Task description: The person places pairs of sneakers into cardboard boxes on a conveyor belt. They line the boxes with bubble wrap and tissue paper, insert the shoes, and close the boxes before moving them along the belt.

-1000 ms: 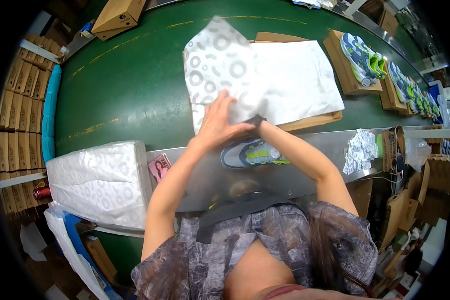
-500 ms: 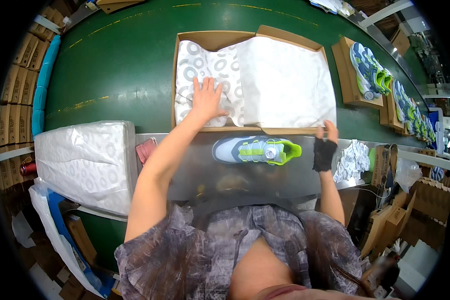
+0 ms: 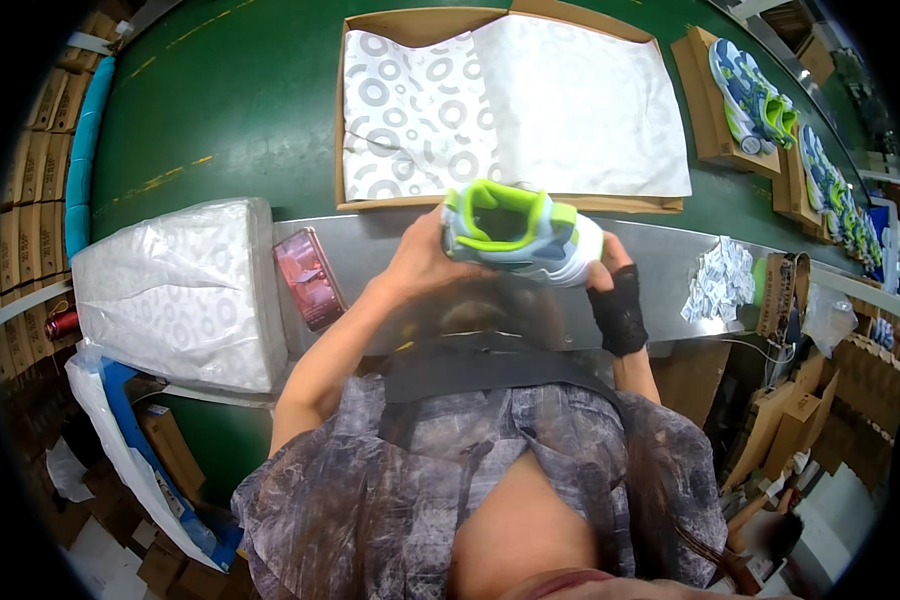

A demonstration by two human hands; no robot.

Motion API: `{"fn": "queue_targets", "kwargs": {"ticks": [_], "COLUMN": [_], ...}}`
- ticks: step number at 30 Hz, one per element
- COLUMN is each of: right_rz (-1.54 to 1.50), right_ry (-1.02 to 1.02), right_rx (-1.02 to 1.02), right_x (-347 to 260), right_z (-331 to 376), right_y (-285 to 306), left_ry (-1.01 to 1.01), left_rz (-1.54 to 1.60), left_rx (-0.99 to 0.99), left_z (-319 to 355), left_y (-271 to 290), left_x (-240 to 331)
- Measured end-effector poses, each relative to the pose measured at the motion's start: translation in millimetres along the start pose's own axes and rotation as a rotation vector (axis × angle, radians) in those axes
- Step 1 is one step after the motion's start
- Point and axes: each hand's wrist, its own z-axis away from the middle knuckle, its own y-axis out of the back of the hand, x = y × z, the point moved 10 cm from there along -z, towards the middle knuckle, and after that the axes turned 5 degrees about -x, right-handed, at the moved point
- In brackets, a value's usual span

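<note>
Between my two hands is a light blue and white sneaker with a bright green collar, raised over the metal ledge. My left hand grips its heel end. At the toe end, my right hand, in a black fingerless wrist cover, has its fingers closed on the sole. Just beyond the shoe lies an open cardboard shoebox, lined with white tissue paper that is printed with grey rings on its left part.
A plastic-wrapped stack of patterned tissue and a phone are on the left. Small white packets lie in a heap on the right. Farther right, similar sneakers rest on boxes along the green belt.
My left hand has left the tissue and my right hand the box corner. Both now hold the sneaker, lifted off the ledge and turned so its toe points right.
</note>
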Motion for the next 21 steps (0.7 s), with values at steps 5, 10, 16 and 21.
{"fn": "queue_targets", "kwargs": {"ticks": [5, 10, 16, 21], "right_rz": [-0.125, 0.122, 0.051, -0.737], "right_ry": [0.172, -0.080, -0.277, -0.383], "right_rx": [-0.164, -0.003, 0.077, 0.213], "right_x": [-41.5, -2.6, 55.3, 116.1], "right_z": [-0.4, 1.0, -4.6, -53.8], "right_y": [-32.4, -16.2, 9.6, 40.6], "left_ry": [-0.036, -0.020, 0.376, 0.451], "left_rz": [0.177, 0.511, 0.295, 0.478], "left_rx": [0.266, 0.494, 0.419, 0.027], "left_z": [12.4, -51.9, -135.9, -152.2], "left_y": [59.8, 120.4, 101.0, 18.7], "left_x": [18.8, -1.9, -131.0, -106.2]}}
